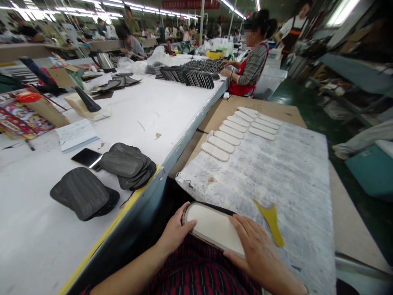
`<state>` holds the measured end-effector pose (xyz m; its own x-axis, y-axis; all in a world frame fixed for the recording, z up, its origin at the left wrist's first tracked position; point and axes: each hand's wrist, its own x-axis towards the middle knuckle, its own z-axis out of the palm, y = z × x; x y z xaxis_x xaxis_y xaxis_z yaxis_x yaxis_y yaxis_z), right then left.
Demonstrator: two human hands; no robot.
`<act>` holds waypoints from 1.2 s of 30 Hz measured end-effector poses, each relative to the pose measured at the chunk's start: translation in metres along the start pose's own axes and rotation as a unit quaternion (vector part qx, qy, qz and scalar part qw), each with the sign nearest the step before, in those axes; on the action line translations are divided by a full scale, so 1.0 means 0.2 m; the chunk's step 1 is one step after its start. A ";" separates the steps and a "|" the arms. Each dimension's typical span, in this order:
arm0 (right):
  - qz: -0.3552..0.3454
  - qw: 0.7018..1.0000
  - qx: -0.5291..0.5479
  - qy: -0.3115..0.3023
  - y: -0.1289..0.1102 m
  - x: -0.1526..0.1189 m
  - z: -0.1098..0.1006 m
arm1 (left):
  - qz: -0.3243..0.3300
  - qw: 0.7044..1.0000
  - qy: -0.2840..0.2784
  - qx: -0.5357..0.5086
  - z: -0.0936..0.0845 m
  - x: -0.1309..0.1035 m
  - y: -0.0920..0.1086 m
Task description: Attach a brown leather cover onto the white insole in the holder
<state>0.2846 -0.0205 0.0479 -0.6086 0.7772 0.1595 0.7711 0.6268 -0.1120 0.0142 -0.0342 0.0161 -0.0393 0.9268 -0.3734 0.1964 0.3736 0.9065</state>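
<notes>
Partly beneath right hand [256,244]: panel [211,223]

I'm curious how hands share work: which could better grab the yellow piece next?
Right hand, likely: it's nearer the yellow piece; the left hand is farther, though both hold the white pad.

Passage between yellow piece [272,222] and pale ovals [231,131]

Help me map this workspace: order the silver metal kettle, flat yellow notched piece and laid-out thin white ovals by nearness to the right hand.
1. Yellow piece, beside the right hand.
2. White ovals, farther ahead.
3. Kettle, far ahead-left.
</notes>
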 end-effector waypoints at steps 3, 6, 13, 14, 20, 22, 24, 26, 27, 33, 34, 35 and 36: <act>0.000 1.000 0.011 -0.002 0.00 0.01 0.01 | 0.043 0.993 0.036 0.107 -0.02 -0.01 -0.02; 0.017 0.999 0.029 -0.021 -0.01 0.02 0.00 | 0.195 0.934 0.106 0.282 -0.04 -0.03 -0.02; 0.083 0.981 0.088 -0.150 -0.07 0.08 -0.09 | 0.471 0.708 -0.087 0.519 -0.04 -0.02 0.20; 0.087 0.979 0.096 -0.158 -0.07 0.09 -0.10 | 0.440 0.712 -0.131 0.532 -0.03 -0.02 0.24; 0.096 0.974 0.121 -0.165 -0.09 0.12 -0.12 | 0.331 0.744 -0.182 0.551 0.12 -0.05 0.35; 0.104 0.971 0.145 -0.160 -0.08 0.12 -0.13 | 0.361 0.741 -0.198 0.531 0.18 -0.06 0.33; 0.117 0.956 0.220 -0.154 -0.05 0.12 -0.14 | 0.362 0.734 -0.224 0.529 0.23 -0.06 0.28; 0.138 0.902 0.390 -0.119 0.02 0.09 -0.15 | 0.362 0.723 -0.229 0.543 0.24 -0.06 0.25; 0.155 0.849 0.498 -0.084 0.05 0.07 -0.14 | 0.365 0.716 -0.226 0.551 0.24 -0.06 0.24; 0.294 0.549 0.781 0.057 0.11 -0.07 -0.10 | 0.370 0.691 -0.220 0.581 0.28 -0.05 0.27; 0.305 0.543 0.779 0.076 0.11 -0.08 -0.11 | 0.369 0.681 -0.222 0.593 0.30 -0.05 0.28; 0.316 0.546 0.769 0.104 0.11 -0.09 -0.13 | 0.368 0.667 -0.224 0.609 0.32 -0.06 0.29; 0.329 0.557 0.750 0.137 0.12 -0.11 -0.15 | 0.367 0.652 -0.226 0.624 0.33 -0.05 0.29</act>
<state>0.3213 -0.0244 0.0705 -0.0779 0.9570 -0.2795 -0.3390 -0.2890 -0.8953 0.0911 -0.0249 0.0606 0.7514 0.6274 -0.2045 0.6547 -0.7475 0.1124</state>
